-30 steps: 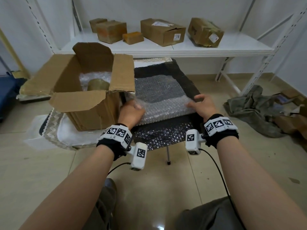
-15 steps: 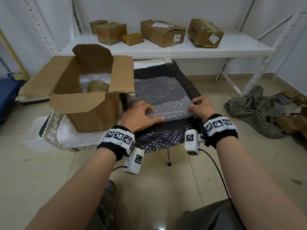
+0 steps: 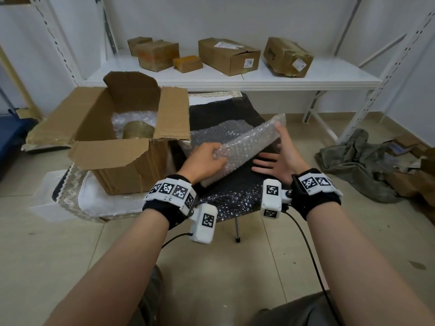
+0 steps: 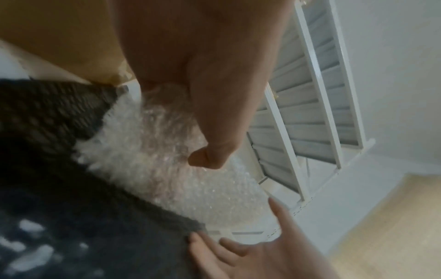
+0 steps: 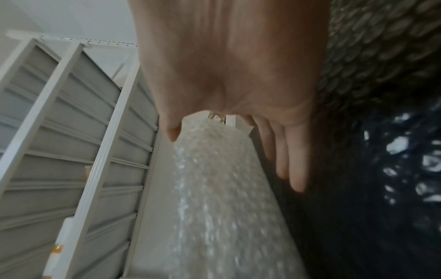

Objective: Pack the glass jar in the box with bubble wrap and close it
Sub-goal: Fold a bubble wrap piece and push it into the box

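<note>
Bubble wrap [image 3: 244, 149], a folded clear sheet, had come up off the black-covered stool [image 3: 226, 114] since half a second earlier, when it lay flat there under both your hands. It was tilted, its far end raised and its near end low, just right of the open cardboard box [image 3: 122, 142]. Your left hand [image 3: 202, 161] gripped the sheet's near left edge, fingers curled round it; the left wrist view showed your thumb [image 4: 214, 149] pressed on top. Your right hand [image 3: 280, 161] had turned palm-up with its fingers spread apart and straight, the thumb touching the raised far end and the other fingers beneath the sheet. More bubble wrap remained flat on the stool beside the box. The glass jar [image 3: 138, 130] stood inside the box, on a bubble wrap lining, where it had been before. The box flaps were all open. Behind the box, several closed cartons [image 3: 228, 55] sat on a white shelf [image 3: 317, 76].
</note>
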A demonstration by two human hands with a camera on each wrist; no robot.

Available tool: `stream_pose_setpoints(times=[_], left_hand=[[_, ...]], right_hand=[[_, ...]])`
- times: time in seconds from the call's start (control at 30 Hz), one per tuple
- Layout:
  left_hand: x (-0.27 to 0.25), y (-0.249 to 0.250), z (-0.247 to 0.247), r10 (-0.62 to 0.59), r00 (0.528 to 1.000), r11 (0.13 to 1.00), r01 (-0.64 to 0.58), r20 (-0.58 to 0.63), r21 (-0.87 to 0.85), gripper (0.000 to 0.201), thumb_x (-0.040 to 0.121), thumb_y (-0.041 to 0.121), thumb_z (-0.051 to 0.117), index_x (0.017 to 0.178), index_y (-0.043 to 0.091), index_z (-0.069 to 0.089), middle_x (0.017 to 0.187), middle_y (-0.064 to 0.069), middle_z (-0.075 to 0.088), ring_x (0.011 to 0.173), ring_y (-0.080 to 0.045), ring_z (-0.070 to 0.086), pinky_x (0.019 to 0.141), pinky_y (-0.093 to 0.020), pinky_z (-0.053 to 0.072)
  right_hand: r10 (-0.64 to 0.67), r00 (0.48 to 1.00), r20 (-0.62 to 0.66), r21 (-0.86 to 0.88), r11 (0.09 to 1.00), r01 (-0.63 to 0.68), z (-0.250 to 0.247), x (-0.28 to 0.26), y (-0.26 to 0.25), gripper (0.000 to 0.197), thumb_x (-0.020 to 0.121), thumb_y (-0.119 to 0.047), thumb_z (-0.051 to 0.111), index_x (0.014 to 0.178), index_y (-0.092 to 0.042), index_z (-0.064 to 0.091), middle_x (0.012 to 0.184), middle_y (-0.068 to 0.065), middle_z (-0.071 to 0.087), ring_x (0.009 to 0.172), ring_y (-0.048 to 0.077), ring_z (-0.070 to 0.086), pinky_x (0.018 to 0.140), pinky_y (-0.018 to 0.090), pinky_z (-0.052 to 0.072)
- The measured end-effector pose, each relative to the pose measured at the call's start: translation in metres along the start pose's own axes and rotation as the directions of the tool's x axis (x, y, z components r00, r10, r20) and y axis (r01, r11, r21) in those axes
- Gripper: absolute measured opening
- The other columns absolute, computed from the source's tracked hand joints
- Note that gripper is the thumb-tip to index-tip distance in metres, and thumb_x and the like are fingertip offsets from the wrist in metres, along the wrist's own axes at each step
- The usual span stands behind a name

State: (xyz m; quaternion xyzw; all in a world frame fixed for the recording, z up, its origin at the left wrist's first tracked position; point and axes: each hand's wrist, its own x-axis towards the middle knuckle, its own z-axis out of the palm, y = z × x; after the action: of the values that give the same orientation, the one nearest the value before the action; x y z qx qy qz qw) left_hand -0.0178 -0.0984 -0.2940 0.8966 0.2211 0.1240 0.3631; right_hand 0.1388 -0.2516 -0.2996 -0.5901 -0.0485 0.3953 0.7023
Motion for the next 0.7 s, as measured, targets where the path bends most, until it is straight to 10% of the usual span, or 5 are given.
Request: stream_pose_setpoints(times=[0.3, 0.5, 0.7], left_hand=[[-0.007, 0.021, 0.023, -0.189, 0.93, 0.774, 0.338, 0.315, -0.535, 0.038, 0.093, 0.022, 0.061, 0.126, 0.014, 0.046, 0.114, -0.011, 0.065, 0.096, -0.023, 0.068, 0.082, -0.037, 0.057], [-0.004, 0.006, 0.032, -0.05, 0.996, 0.994, 0.057, 0.079, -0.092, 0.05, 0.076, 0.019, 0.079, 0.12, 0.023, 0.056, 0.115, 0.0, 0.047, 0.099, -0.014, 0.054, 0.087, -0.03, 0.049], [-0.005, 0.011, 0.036, -0.044, 0.992, 0.999, 0.047, 0.115, -0.018, 0.069, 0.078, 0.061, 0.067, 0.133, 0.021, 0.058, 0.132, -0.001, 0.056, 0.115, -0.015, 0.055, 0.095, -0.03, 0.046]], right_hand=[[0.029, 0.998, -0.049, -0.132, 0.991, -0.035, 0.004, -0.003, 0.004, 0.05, 0.088, -0.016, 0.069, 0.132, -0.005, 0.048, 0.12, 0.017, 0.064, 0.105, 0.031, 0.066, 0.079, 0.041, 0.057], [-0.044, 0.976, -0.215, -0.351, 0.936, -0.035, 0.004, 0.01, 0.012, 0.053, 0.074, 0.001, 0.074, 0.124, 0.0, 0.055, 0.111, 0.017, 0.067, 0.098, 0.036, 0.068, 0.086, 0.052, 0.057], [-0.071, 0.973, -0.221, -0.369, 0.929, -0.016, 0.005, 0.014, 0.013, 0.07, 0.068, -0.003, 0.076, 0.131, -0.007, 0.046, 0.118, 0.016, 0.064, 0.097, 0.034, 0.068, 0.075, 0.048, 0.06]])
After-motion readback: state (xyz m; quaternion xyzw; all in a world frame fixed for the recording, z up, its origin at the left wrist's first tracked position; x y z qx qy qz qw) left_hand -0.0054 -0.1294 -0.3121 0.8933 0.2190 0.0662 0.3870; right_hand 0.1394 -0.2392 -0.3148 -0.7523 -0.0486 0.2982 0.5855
